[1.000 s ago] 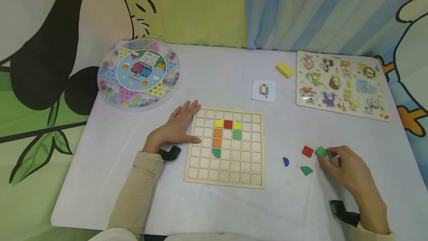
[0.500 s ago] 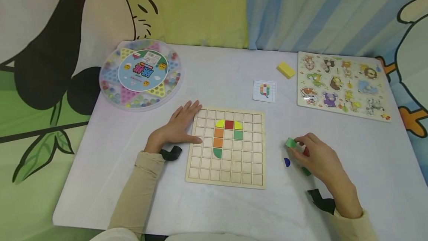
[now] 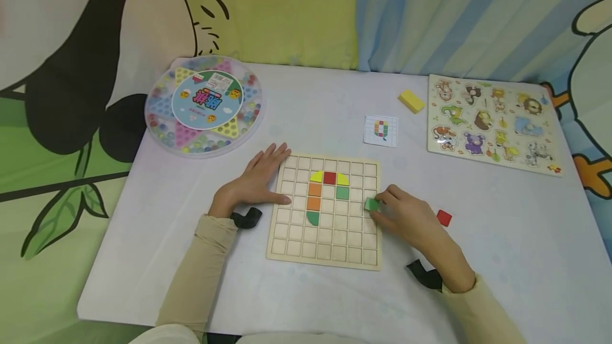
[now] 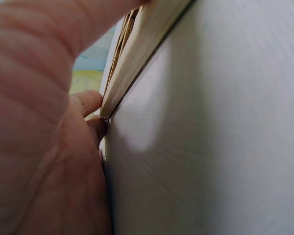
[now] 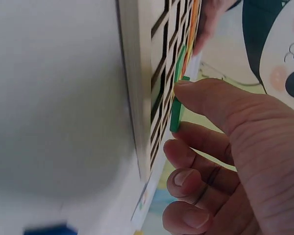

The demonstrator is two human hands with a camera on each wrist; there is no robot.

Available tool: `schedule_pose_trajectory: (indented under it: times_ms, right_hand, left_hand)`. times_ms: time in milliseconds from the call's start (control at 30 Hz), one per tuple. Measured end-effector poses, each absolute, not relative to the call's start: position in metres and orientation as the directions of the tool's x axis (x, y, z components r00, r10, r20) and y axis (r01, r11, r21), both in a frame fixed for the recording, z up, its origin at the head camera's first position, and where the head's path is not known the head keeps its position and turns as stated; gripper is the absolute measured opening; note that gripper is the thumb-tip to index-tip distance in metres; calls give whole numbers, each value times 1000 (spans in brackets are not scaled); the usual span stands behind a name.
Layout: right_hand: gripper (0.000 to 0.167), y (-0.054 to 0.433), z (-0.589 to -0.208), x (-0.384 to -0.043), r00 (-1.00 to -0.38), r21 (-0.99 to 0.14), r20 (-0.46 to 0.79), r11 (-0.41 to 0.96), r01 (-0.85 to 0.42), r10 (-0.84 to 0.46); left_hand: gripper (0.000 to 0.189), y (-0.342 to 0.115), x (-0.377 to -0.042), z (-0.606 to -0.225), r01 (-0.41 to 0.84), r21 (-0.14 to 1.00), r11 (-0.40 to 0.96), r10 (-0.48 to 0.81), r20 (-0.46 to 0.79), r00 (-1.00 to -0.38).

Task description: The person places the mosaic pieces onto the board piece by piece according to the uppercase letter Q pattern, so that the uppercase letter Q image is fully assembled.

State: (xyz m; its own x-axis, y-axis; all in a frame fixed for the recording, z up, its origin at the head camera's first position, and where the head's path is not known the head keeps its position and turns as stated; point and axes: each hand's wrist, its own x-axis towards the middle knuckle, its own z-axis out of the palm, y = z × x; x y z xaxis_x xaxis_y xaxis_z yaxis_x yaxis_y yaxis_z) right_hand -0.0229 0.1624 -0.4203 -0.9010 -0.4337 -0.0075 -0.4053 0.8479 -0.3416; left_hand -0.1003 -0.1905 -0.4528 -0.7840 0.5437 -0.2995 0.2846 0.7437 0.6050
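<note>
The right grip (image 3: 412, 217) pinches a green square tile (image 3: 371, 204) at its thumb and index fingertips, just inside the right edge of the wooden grid board (image 3: 325, 251). The left grip (image 3: 252, 180), fingers extended, touches the board's left edge.

Grid board (image 3: 330, 251): lay on the table (image 3: 143, 259).
Tiles (image 3: 329, 178): sat in the board.
Marble game (image 3: 206, 101): lay behind board, left.
Card (image 3: 381, 131): lay behind board, right.
Animal puzzle (image 3: 494, 126): lay right of card.
</note>
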Motion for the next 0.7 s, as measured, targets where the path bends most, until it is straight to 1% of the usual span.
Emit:
schedule_pose_trajectory:
  times_ms: [100, 333, 467, 700]
  right_hand:
    - [27, 149, -422, -26, -883, -334, -41, 840, -428, -467]
    - [27, 123, -426, -31, -836, -318, -48, 802, -506, -547]
    - [29, 115, -427, -33, -826, -299, -69, 802, -518, -559]
    - [26, 108, -424, -34, -812, -279, -75, 794, -540, -578]
  left_hand:
    - [116, -191, -100, -454, 284, 609, 741, 544, -295, -786]
    - [119, -192, -100, -455, 277, 595, 755, 536, -316, -783]
    - [119, -192, -100, -454, 282, 603, 746, 544, -308, -780]
    - [119, -192, -101, -455, 290, 594, 751, 544, -307, -781]
